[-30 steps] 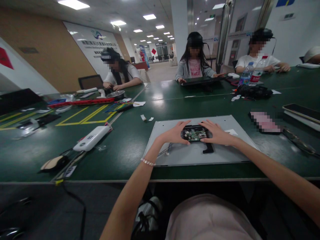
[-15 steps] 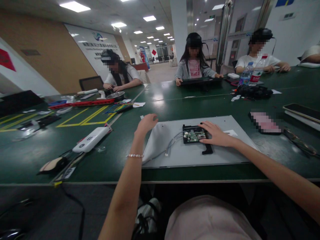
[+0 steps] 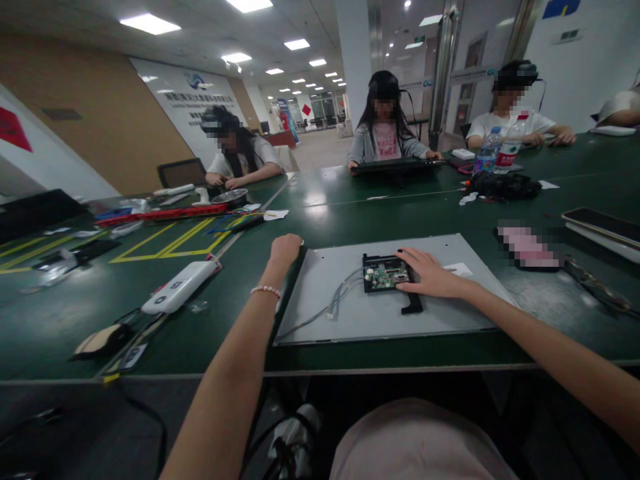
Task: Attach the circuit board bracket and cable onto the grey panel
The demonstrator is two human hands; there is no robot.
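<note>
A grey flat metal panel (image 3: 320,280) lies near the table's front edge. On it sits a black plastic frame (image 3: 413,307) with a green circuit board (image 3: 385,276); grey cables (image 3: 336,300) run from the board to the panel's near left corner. My right hand (image 3: 433,273) rests on the frame's right part, fingers stretched and thumb apart, covering some of it. At the panel's far left corner, my left hand (image 3: 286,251) is closed, its fingers curled away from view. What it holds, if anything, is hidden.
To the left lie a white power strip (image 3: 180,287) and a computer mouse (image 3: 103,340). A pink phone (image 3: 529,248) and glasses (image 3: 593,283) are on the right. Bottles (image 3: 509,150) and a black bundle (image 3: 505,185) stand farther back. Several people sit across the table.
My left hand has shifted slightly left and its fingers have curled closed. The panel's left side has turned a little toward me. My right hand stays on the frame.
</note>
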